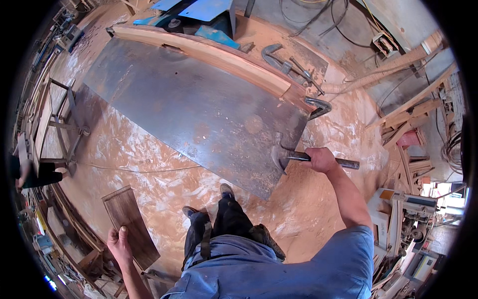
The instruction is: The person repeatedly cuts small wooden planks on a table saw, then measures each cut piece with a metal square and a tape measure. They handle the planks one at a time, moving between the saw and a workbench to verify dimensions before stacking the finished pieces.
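Note:
My right hand (321,160) is wrapped round the dark handle of a hatchet (282,158). Its broad metal head is over the near right corner of the grey metal tabletop (199,114), and the end of the handle sticks out to the right of my fist. Low on the left, my left hand (119,244) is closed at the left edge of a dark brown wooden board (132,224), thumb on top. The fingers under the board are hidden. Sawdust and chips lie on the tabletop beside the hatchet head.
A long wooden fence (209,55) runs along the table's far side, with a C-clamp (318,107) at its right end. Another clamp (279,60) lies behind it. Blue machine parts (199,10) stand at the back. A person (42,172) is at far left. Sawdust covers the floor (149,149).

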`<state>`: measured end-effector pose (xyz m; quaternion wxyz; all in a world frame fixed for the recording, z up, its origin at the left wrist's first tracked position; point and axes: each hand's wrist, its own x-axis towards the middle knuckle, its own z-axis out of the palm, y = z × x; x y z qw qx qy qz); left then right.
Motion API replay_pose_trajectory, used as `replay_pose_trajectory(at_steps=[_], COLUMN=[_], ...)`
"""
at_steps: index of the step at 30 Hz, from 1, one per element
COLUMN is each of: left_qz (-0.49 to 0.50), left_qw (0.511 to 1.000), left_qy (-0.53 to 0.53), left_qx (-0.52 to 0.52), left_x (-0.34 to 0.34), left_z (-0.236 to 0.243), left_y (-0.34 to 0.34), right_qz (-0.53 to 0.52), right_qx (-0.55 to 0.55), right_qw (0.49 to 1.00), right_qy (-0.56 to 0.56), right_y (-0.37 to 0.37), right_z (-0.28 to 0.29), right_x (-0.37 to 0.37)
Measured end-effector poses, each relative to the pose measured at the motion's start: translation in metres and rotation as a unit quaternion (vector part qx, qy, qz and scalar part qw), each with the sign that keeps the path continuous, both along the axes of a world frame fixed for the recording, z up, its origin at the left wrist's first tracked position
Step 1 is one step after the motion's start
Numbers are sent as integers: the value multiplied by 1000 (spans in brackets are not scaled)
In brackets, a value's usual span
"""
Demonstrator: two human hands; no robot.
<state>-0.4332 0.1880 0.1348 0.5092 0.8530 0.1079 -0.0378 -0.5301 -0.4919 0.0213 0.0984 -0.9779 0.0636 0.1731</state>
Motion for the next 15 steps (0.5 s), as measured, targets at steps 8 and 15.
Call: replay_pose_trajectory(at_steps=[8,15], left_qz=[3,30], left_qw=[1000,998], left_qy=[13,32], left_qx=[-8,-39], left_x=[-11,-29], left_z=[-7,-17], left_y=[10,29], right_qz=[-153,-119], right_qx=[-3,5], right_qw=[987,990], right_qy=[-53,-72], right_y=[2,-14], right_z=[-19,-12], right_x=[0,8])
